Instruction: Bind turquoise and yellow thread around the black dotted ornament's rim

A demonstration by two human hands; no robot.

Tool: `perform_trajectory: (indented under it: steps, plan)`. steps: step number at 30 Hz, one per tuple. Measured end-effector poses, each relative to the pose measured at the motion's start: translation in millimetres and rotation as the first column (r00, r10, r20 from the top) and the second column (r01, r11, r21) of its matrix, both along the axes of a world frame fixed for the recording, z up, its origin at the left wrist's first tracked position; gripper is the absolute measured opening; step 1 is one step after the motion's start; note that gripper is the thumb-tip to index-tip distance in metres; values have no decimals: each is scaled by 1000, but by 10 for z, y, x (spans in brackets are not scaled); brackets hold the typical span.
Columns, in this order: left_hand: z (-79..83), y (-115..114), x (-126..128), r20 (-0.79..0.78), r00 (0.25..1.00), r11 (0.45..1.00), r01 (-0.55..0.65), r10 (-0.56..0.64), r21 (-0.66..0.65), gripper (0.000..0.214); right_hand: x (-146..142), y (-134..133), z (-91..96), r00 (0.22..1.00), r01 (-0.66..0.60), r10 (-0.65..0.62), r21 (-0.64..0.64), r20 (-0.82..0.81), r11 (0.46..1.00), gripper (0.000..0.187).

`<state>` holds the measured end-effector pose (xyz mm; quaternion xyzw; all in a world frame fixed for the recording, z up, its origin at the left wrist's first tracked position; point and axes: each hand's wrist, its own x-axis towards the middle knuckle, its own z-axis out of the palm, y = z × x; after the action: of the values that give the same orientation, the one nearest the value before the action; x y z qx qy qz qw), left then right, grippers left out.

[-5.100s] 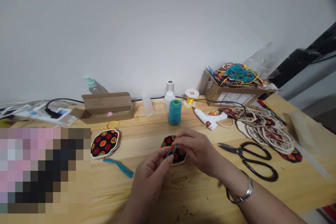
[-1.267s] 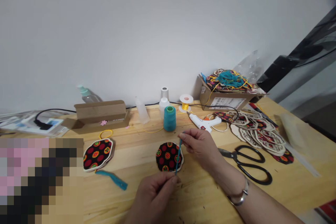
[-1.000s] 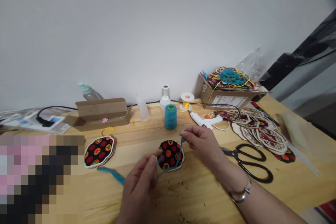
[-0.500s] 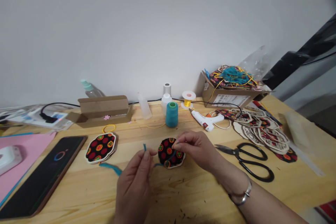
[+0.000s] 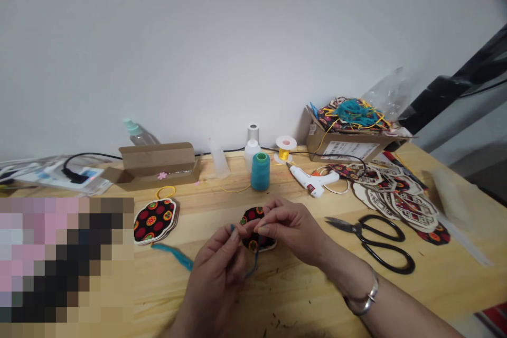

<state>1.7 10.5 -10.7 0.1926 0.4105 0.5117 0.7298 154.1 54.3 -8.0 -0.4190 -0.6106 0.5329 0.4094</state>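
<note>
My left hand [image 5: 219, 269] and my right hand [image 5: 291, 229] meet over the wooden table [image 5: 396, 296], fingers pinched on a short length of teal cord [image 5: 253, 266] that loops down between them. Just behind the fingertips lies a black patterned fabric piece [image 5: 253, 222] with red and green dots, partly hidden by my fingers. A silver bangle [image 5: 362, 296] sits on my right wrist.
Black scissors [image 5: 376, 243] lie to the right, a white glue gun [image 5: 312, 180] and a teal thread spool [image 5: 260, 171] behind. A stack of patterned pieces [image 5: 155, 219] and a loose teal cord [image 5: 174, 254] are to the left. Cardboard boxes [image 5: 344, 140] stand by the wall.
Both hands have come together from holding the cord stretched apart. The cord now hangs in a loop below them, in front of the fabric piece.
</note>
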Motion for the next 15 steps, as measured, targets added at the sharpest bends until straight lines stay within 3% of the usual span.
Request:
perform_trajectory:
  steps: [7, 15]
  plan:
    - [-68, -5, 46, 32, 985, 985, 171, -170, -20, 16, -35, -38, 4, 1000, -17, 16, -55, -18, 998, 6]
    - [-88, -23, 16, -28, 992, 988, 121, -124, -95, 17, -42, -30, -18, 1000, 16, -17, -43, -25, 999, 7]
